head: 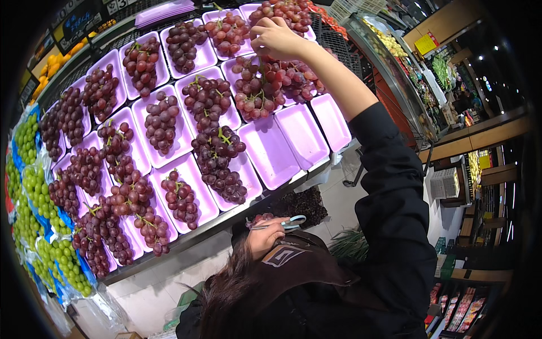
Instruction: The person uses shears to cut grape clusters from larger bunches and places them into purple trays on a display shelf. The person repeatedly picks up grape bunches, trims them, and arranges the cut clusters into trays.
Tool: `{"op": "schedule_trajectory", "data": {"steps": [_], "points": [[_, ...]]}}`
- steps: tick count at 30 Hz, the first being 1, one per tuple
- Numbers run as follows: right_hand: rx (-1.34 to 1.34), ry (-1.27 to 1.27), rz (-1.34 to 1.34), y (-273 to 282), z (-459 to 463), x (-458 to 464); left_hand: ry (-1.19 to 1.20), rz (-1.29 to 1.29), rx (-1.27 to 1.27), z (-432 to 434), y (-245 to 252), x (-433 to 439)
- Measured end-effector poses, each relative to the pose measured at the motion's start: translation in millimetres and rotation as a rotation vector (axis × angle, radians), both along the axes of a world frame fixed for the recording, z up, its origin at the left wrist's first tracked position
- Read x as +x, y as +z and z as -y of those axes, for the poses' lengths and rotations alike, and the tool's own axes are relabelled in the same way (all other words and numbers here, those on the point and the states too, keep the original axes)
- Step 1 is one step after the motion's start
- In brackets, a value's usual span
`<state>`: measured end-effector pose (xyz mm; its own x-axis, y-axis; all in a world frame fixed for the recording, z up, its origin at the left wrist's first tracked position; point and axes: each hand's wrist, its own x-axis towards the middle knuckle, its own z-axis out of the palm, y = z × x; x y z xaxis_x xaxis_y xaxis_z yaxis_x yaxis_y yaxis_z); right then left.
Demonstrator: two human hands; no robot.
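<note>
My right hand (274,39) reaches out over the back of the display, its fingers closed at the top of a bunch of red grapes (254,91) whose green stem runs down from the fingertips. Close to my chest, my left hand (266,238) holds scissors with light blue handles (295,221); some red grapes (261,218) show at its fingers, partly hidden. Red and dark grape bunches (207,99) lie on rows of purple foam trays (211,197), some hanging over the rims. Three trays at the front right, one of them wide (269,152), hold no grapes.
Green grapes (38,190) in blue and clear wrapping line the left side. Spare purple trays (163,12) are stacked at the back. Dark grapes (302,205) lie low beyond the table's front edge. A metal-edged display case (394,76) stands at the right.
</note>
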<state>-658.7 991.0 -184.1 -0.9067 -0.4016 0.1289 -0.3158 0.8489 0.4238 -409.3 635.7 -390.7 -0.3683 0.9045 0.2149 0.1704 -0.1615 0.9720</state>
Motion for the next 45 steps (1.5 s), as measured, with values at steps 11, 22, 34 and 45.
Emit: {"op": "schedule_trajectory", "data": {"steps": [11, 22, 34, 45], "points": [[-0.335, 0.148, -0.36, 65.9, 2.3, 92.9, -0.16, -0.065, 0.012, -24.1, 16.5, 7.7], [-0.642, 0.027, -0.075, 131.2, -51.1, 218.5, -0.221, -0.01, 0.087, -64.0, 53.2, 13.9], [-0.395, -0.269, 0.078, 4.5, -137.6, 265.5, 0.11, 0.387, 0.349, -172.6, 135.0, -7.8], [-0.481, -0.389, 0.089, -67.9, -163.2, 182.0, 0.54, 0.647, 0.36, -283.8, 71.8, -81.3]]}}
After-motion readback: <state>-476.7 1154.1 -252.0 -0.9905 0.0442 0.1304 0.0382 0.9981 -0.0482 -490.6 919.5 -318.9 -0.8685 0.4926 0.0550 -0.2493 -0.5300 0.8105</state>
